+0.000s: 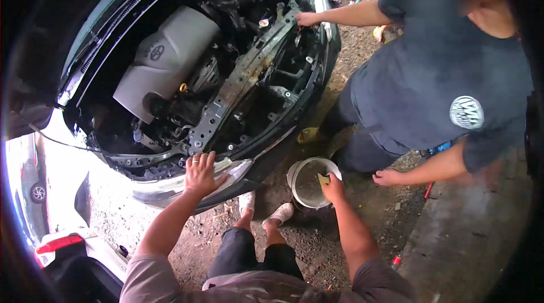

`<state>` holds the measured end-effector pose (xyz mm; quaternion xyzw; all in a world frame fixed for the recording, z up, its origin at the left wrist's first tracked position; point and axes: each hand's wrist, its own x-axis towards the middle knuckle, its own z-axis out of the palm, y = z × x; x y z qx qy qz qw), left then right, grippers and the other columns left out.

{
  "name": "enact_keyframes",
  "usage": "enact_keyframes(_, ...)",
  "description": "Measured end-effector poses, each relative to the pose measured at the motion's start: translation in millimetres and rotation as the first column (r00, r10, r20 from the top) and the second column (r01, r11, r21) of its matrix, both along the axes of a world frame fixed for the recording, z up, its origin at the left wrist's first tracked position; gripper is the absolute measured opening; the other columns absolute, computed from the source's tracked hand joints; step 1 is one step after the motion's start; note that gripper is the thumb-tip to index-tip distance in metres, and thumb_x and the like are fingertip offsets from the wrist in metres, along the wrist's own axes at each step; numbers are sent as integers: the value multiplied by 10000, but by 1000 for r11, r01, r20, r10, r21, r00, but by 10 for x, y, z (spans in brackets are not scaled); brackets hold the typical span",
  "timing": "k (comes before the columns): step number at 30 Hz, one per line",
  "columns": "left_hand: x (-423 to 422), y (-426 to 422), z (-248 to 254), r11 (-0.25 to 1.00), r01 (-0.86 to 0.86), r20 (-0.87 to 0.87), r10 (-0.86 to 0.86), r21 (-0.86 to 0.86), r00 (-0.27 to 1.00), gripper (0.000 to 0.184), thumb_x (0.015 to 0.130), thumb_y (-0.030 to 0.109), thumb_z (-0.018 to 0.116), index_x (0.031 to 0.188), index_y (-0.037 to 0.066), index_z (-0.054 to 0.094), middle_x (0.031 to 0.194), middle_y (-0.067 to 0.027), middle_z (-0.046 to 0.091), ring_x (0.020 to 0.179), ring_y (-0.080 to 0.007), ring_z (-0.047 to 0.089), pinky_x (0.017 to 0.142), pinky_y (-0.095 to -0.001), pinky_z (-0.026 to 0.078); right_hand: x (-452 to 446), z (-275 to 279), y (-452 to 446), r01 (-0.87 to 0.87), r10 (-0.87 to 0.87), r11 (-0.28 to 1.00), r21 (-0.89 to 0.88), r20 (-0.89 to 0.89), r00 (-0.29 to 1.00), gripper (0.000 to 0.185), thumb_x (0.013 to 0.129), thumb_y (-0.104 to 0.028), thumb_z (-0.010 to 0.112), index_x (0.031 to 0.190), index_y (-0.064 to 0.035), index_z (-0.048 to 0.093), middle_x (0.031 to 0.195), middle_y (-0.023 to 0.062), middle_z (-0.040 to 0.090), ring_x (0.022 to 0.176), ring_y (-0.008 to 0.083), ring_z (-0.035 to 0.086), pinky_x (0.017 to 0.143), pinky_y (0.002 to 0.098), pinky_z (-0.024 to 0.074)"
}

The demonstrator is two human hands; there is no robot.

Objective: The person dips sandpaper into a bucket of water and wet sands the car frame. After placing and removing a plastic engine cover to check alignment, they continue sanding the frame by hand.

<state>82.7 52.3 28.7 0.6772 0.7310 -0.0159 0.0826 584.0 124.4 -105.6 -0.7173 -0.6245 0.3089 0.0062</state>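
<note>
My left hand (202,175) lies flat, fingers spread, on the front corner of a car, at the headlight (233,174). A ring shows on one finger. Above it is the open engine bay, with a grey engine cover (170,56) and a rusty metal crossbar (241,79). My right hand (333,188) is closed on a small yellowish flat piece (323,179), whose exact kind I cannot tell. That hand is over the right side of a whitish bucket (306,201) on the ground, which seems to hold cloudy liquid.
A co-worker in a dark shirt (436,76) stands at the right, one hand (307,18) on the crossbar's far end, the other (386,177) hanging near the bucket. A concrete slab (459,235) lies at lower right. Another car (85,252) is at lower left.
</note>
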Motion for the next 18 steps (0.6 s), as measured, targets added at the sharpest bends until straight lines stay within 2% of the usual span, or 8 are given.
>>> enact_keyframes(3,2,20,125,996,-30,67,35,-79,997,938,854,635,786,1531,53,496,1458,-170,581,1471,-366,452,1189,-557,345,-157,525,-43,35,-30,995,91,-45,998,402,854,-173,747,1243,-111,662,1084,245,759,1048,467,720,858,545,575)
enact_keyframes(6,57,-47,66,997,-16,40,13,71,999,848,869,581,777,1501,76,523,1483,-167,554,1520,-375,408,1239,-604,293,-378,1163,-125,15,8,983,184,-126,992,412,848,-165,748,1247,-109,660,1092,249,757,1046,479,714,860,549,572)
enact_keyframes(10,414,-28,285,1000,26,417,-28,9,909,978,809,391,865,1628,90,423,1684,-186,406,1581,-420,345,1280,-552,334,-681,1816,-217,-19,97,973,230,-336,937,376,892,-122,776,1236,-42,646,1020,227,767,967,379,769,840,444,581)
enact_keyframes(11,534,-37,340,998,44,550,-9,-50,835,984,798,359,895,1619,89,425,1643,-199,448,1541,-428,399,1272,-520,361,-757,1971,-216,-30,93,985,169,-379,921,350,904,-130,799,1202,-26,647,1001,185,757,939,288,755,848,408,570)
enact_keyframes(14,896,88,891,969,187,797,17,-162,603,1028,789,303,917,1632,42,391,1625,-224,495,1505,-385,492,1248,-473,410,-1024,2282,-227,-71,190,962,262,-460,868,333,911,-110,808,1179,-25,630,978,152,730,904,245,710,842,395,557)
enact_keyframes(16,1108,242,1046,942,332,968,-122,44,219,993,822,260,899,1636,38,375,1587,-206,544,1482,-328,524,1234,-444,413,-1311,2712,-277,-80,188,965,251,-443,877,327,903,-96,824,1141,-34,608,956,132,700,875,204,665,812,387,546)
enact_keyframes(17,1181,228,1174,945,326,1000,9,-15,21,818,863,183,861,1570,20,484,1441,-165,666,1355,-261,623,1162,-411,474,-1397,2777,-260,-81,234,950,300,-520,822,327,899,-95,827,1129,-41,601,934,124,683,859,187,643,796,381,537)
enact_keyframes(18,1180,289,1195,945,327,1000,7,-13,18,818,863,183,861,1570,20,484,1441,-165,666,1355,-261,623,1162,-411,474,-1448,2845,-246,-77,281,934,348,-589,758,326,896,-93,831,1116,-48,594,913,116,665,843,170,621,780,375,529)
